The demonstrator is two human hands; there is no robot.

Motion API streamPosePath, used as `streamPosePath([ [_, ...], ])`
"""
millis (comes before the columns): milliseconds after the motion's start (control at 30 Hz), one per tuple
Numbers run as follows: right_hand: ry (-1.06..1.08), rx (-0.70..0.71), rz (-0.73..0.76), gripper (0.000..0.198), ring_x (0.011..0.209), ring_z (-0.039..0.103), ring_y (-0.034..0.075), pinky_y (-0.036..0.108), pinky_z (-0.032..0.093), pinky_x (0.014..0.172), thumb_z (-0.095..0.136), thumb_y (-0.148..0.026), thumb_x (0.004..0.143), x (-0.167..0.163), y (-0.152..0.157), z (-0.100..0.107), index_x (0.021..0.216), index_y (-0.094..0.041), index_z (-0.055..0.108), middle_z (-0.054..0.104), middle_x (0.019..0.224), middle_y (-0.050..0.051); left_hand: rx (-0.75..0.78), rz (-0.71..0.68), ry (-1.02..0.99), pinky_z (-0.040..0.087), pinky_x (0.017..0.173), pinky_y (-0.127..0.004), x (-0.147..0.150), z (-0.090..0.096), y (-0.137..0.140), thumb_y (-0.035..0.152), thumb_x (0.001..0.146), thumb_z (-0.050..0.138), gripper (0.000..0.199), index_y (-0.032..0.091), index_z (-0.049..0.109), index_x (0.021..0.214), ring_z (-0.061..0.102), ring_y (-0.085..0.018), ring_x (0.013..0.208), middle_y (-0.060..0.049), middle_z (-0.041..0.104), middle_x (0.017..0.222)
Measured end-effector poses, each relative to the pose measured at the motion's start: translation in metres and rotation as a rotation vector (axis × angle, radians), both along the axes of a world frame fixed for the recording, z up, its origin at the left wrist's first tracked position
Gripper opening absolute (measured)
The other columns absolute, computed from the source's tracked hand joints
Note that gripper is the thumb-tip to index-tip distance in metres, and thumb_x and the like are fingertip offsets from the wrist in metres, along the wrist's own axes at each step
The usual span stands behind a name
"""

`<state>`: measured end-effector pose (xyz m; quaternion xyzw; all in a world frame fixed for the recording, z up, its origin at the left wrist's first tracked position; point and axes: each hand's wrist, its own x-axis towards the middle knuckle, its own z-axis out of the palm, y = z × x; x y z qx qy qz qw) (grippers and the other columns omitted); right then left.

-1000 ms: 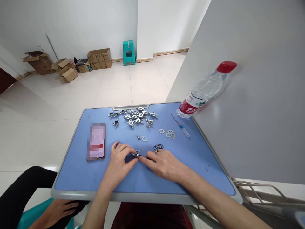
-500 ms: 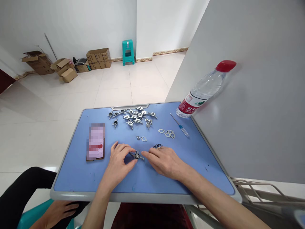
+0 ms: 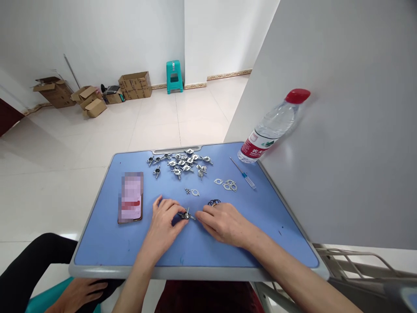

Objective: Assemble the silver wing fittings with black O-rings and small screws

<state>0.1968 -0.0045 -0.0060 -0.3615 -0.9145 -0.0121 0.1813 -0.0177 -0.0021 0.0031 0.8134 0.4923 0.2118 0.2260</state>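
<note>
My left hand (image 3: 165,221) pinches a small metal fitting (image 3: 186,215) between thumb and forefinger, low over the blue table (image 3: 156,252). The fitting has a round dark opening and thin arms sticking out. Just right of it, my right hand (image 3: 221,221) has its fingers closed with the tips close to the fitting; whether they hold a small piece I cannot make out. Black rubber rings (image 3: 214,202) lie behind the right hand, partly hidden by it. Tiny metal pieces (image 3: 187,191) and a flat metal gasket (image 3: 195,192) lie beyond the fitting.
More metal fittings (image 3: 185,163) are heaped at the back. Several gaskets (image 3: 227,186), a blue-handled screwdriver (image 3: 248,179) and a water bottle (image 3: 269,132) stand or lie on the right. A phone (image 3: 130,198) lies left. Another person's hand (image 3: 83,292) rests below the table's left edge.
The view has shifted slightly, so the table and its things sit a little lower in the picture. Both hands keep nearly the same pose around the fitting.
</note>
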Motion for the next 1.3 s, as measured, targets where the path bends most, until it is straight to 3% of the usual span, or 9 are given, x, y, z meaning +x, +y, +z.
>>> streamPosePath([
  [133,0.032,-0.04,-0.162,0.021,0.053,0.048,0.011,0.028,0.022,0.052,0.043,-0.017,0.096,0.005,0.009,-0.001,0.094,-0.017,0.065,0.062,0.073,0.001,0.009,0.004,-0.01,0.022,0.114,-0.054,0.0,-0.001,0.001,0.012,0.083,0.064,0.015,0.024,0.058,0.09,0.059,-0.018,0.097,0.002,0.063,0.096],
  [333,-0.042,-0.257,-0.359,0.019,0.068,0.06,0.013,0.025,0.028,0.054,0.053,-0.019,0.094,0.005,0.032,0.015,0.109,-0.019,0.064,0.067,0.097,0.004,0.03,-0.005,-0.021,0.024,0.113,-0.055,0.0,-0.001,0.001,0.011,0.082,0.064,0.015,0.024,0.058,0.088,0.06,-0.018,0.096,0.003,0.063,0.094],
  [500,-0.226,-0.315,-0.345,0.016,0.071,0.063,0.015,0.025,0.026,0.053,0.052,-0.024,0.096,-0.006,0.043,0.027,0.102,-0.018,0.065,0.067,0.098,0.006,0.035,0.003,-0.028,0.025,0.112,-0.055,0.0,-0.001,0.001,0.012,0.082,0.062,0.014,0.024,0.059,0.088,0.06,-0.019,0.096,0.002,0.064,0.095],
  [667,-0.237,-0.312,-0.318,0.021,0.067,0.062,0.014,0.025,0.027,0.053,0.046,-0.02,0.098,-0.011,0.046,0.023,0.092,-0.016,0.066,0.067,0.091,0.007,0.012,0.001,-0.03,0.027,0.111,-0.056,-0.001,0.0,0.002,0.013,0.081,0.064,0.013,0.024,0.059,0.087,0.061,-0.019,0.096,0.002,0.065,0.095],
  [1000,-0.142,-0.337,-0.327,0.015,0.079,0.064,0.014,0.024,0.035,0.061,0.047,-0.018,0.097,0.007,0.045,0.019,0.098,-0.017,0.062,0.068,0.094,0.004,0.014,0.003,-0.037,0.026,0.113,-0.055,0.0,0.003,0.001,0.015,0.082,0.064,0.012,0.024,0.059,0.089,0.06,-0.018,0.095,0.002,0.064,0.094],
  [1300,-0.228,-0.314,-0.417,0.023,0.069,0.059,0.016,0.027,0.026,0.053,0.039,-0.015,0.098,0.013,0.051,0.017,0.095,-0.016,0.062,0.065,0.095,0.008,-0.022,0.003,-0.067,0.02,0.116,-0.056,-0.001,0.002,0.001,0.019,0.082,0.066,0.013,0.025,0.06,0.091,0.058,-0.019,0.098,0.002,0.062,0.097],
])
